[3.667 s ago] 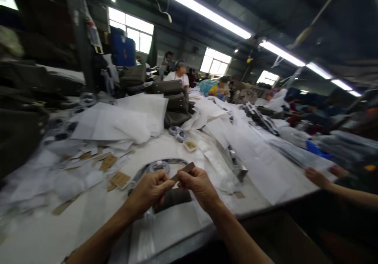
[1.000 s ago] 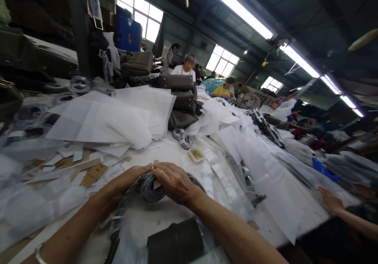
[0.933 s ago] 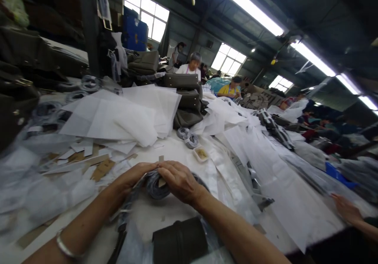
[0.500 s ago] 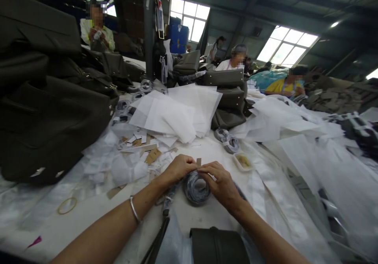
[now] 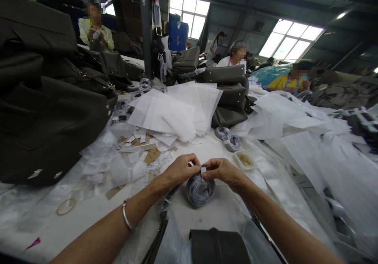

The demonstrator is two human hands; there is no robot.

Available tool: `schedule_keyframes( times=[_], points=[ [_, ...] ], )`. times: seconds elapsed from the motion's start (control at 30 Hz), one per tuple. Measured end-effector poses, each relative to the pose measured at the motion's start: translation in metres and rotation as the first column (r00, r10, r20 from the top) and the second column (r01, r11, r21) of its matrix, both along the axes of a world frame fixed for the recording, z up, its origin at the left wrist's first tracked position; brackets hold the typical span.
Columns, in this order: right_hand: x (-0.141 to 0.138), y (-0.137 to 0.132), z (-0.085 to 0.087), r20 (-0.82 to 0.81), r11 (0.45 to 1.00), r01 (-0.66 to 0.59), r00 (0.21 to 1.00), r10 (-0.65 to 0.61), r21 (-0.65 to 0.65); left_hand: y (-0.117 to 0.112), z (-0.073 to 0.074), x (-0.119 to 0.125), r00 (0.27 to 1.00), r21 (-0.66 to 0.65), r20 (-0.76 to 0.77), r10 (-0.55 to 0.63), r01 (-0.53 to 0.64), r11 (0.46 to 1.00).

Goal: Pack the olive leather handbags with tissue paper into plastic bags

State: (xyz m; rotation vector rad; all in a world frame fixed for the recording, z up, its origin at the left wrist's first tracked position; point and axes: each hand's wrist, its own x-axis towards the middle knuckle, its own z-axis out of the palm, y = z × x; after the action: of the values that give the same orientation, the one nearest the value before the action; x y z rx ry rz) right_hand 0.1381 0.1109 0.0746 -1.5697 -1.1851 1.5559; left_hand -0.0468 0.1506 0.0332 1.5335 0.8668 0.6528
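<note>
A coiled strap wrapped in clear plastic (image 5: 199, 193) stands on the white table, grey-looking through its wrapping. A small white paper strip (image 5: 203, 170) lies over the top of the coil. My right hand (image 5: 223, 171) pinches this strip between thumb and fingers. At the coil's upper left edge, my left hand (image 5: 184, 167) has its fingertips pressed together, close to the strip; what they grip is hidden. Below the coil, a dark olive bag part (image 5: 218, 246) shows at the bottom edge, with clear plastic beside it.
Dark bags (image 5: 50, 126) are piled at the left, and more bags (image 5: 226, 91) stand behind white sheets (image 5: 174, 110). Another wrapped coil (image 5: 232, 141) lies beside a small clear dish (image 5: 244, 159). Paper scraps (image 5: 152, 156) are strewn at left. Co-workers sit farther back.
The strip stood up brown above the coil; now it is folded over the top with a white side showing. My right fingers have closed on it, and the coil has shifted slightly right.
</note>
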Motion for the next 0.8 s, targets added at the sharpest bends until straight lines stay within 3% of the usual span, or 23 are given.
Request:
schedule_keyframes(
  times=[0.2, 0.4, 0.53, 0.67, 0.8],
  points=[
    [-0.002, -0.003, -0.001, -0.055, 1.0, -0.016, 0.998, 0.017, 0.01, 0.001, -0.004, 0.002, 0.994, -0.041, 0.101, -0.033, 0.037, 0.998],
    [-0.005, -0.009, 0.0, -0.109, 0.989, -0.086, 0.991, 0.073, -0.121, 0.003, -0.004, 0.0, 0.994, -0.032, 0.109, -0.031, 0.035, 0.999],
    [-0.008, -0.012, -0.001, -0.094, 0.996, -0.032, 0.995, 0.025, -0.078, 0.002, 0.003, -0.006, 0.997, -0.057, 0.034, -0.065, 0.067, 0.996],
    [-0.01, -0.014, -0.003, -0.069, 0.999, 0.033, 0.997, -0.033, -0.001, 0.0, 0.013, -0.014, 0.977, -0.098, -0.079, -0.199, 0.192, 0.977],
    [-0.013, -0.017, -0.005, 0.029, 0.994, 0.017, 0.999, -0.02, 0.109, -0.002, 0.016, -0.015, 0.946, -0.163, -0.127, -0.298, 0.277, 0.947]
  ],
)
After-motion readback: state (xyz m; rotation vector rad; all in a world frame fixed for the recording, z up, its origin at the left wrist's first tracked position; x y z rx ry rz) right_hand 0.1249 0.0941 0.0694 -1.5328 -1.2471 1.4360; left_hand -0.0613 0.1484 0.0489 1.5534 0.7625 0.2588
